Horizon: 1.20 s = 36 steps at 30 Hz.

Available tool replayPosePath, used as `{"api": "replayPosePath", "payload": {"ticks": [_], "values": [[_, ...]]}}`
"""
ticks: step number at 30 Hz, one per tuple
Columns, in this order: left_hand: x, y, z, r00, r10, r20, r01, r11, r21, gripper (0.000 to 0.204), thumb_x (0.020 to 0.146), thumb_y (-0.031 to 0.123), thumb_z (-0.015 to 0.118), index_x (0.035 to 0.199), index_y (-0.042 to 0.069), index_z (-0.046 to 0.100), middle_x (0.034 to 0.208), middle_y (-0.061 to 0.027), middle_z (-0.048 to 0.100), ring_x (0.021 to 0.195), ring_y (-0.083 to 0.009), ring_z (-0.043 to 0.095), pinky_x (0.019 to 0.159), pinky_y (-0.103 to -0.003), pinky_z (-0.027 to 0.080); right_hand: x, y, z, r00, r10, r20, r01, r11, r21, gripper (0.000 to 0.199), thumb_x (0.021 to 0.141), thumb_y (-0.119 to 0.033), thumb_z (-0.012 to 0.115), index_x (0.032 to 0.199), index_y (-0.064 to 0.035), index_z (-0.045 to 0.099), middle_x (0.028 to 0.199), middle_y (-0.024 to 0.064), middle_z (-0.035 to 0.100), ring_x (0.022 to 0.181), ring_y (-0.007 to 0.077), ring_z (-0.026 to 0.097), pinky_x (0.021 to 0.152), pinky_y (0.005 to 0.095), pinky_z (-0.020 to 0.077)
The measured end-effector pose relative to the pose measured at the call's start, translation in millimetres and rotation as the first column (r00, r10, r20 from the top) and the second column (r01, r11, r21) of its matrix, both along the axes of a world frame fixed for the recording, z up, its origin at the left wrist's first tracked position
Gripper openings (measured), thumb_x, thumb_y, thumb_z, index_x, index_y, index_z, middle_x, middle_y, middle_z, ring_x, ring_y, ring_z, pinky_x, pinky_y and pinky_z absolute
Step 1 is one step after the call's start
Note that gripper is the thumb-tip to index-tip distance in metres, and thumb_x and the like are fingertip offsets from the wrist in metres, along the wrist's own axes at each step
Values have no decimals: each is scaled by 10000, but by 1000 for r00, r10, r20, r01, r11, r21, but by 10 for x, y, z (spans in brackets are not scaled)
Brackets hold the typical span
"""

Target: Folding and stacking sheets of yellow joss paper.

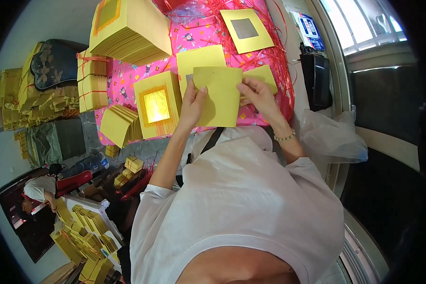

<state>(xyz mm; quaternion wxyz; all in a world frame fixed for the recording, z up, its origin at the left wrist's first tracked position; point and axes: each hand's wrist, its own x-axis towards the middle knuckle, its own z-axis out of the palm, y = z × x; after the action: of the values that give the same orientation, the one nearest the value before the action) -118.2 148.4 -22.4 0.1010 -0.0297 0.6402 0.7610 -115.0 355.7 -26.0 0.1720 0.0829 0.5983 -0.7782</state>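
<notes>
A plain yellow sheet of paper (217,97) is held up before me, slightly curved, over the near edge of the pink table. My left hand (194,105) grips its left edge, thumb on the front and fingers behind. At the upper right edge my right hand (260,97) pinches the paper, its fingers partly hidden. Behind lies another yellow sheet (201,56), with a bit of a silver patch showing beside my left thumb. Part of a yellow piece (265,78) shows beyond my right hand. Close on the left stands a yellow paper stack (176,94) topped by a shiny gold square.
A taller yellow stack (132,42) rises at the back left, near tied bundles (92,90). Red plastic strips (281,71) tangle along the right side around a silver-patched sheet (246,29). A clear plastic bag (333,135) sits right. A person (40,189) works lower left.
</notes>
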Motion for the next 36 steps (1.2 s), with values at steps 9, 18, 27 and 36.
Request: {"api": "replayPosePath", "payload": {"ticks": [9, 18, 27, 36], "values": [[58, -16, 32, 993, -121, -9, 121, 993, 1, 331, 984, 99, 439, 1302, 17, 396, 1190, -72, 548, 1078, -115, 503, 933, -274, 393, -23, 53, 14, 999, 45, -27, -44, 998, 45, 189, 940, -184, 593, 1004, -13, 639, 876, -2, 658, 731, 43, 594, 618, 187, 502], [-24, -7, 38, 981, -192, 22, 193, 977, -92, 322, 980, 96, 445, 1291, 25, 405, 1144, -61, 551, 1062, -113, 503, 923, -269, 395, 67, 91, 55, 1000, 14, 25, -16, 997, 70, 192, 932, -191, 605, 1018, -23, 640, 850, 15, 660, 725, 68, 623, 616, 199, 515], [-137, -16, -22, 956, -279, 86, 288, 950, -118, 390, 988, 156, 462, 1356, 45, 397, 1234, -51, 546, 1127, -131, 512, 959, -285, 400, 376, 22, -225, 996, 87, 0, -87, 996, 12, 178, 937, -173, 591, 1031, -26, 626, 859, 13, 670, 722, 64, 626, 599, 195, 498], [-274, -97, -12, 993, -98, 62, 108, 974, -201, 295, 976, 208, 515, 1222, 45, 502, 1076, -32, 605, 915, -99, 566, 795, -250, 454, 396, 445, -574, 912, -407, 47, 407, 913, 7, 244, 949, -205, 570, 1119, -32, 599, 969, 44, 672, 797, 98, 648, 644, 240, 536]]}}
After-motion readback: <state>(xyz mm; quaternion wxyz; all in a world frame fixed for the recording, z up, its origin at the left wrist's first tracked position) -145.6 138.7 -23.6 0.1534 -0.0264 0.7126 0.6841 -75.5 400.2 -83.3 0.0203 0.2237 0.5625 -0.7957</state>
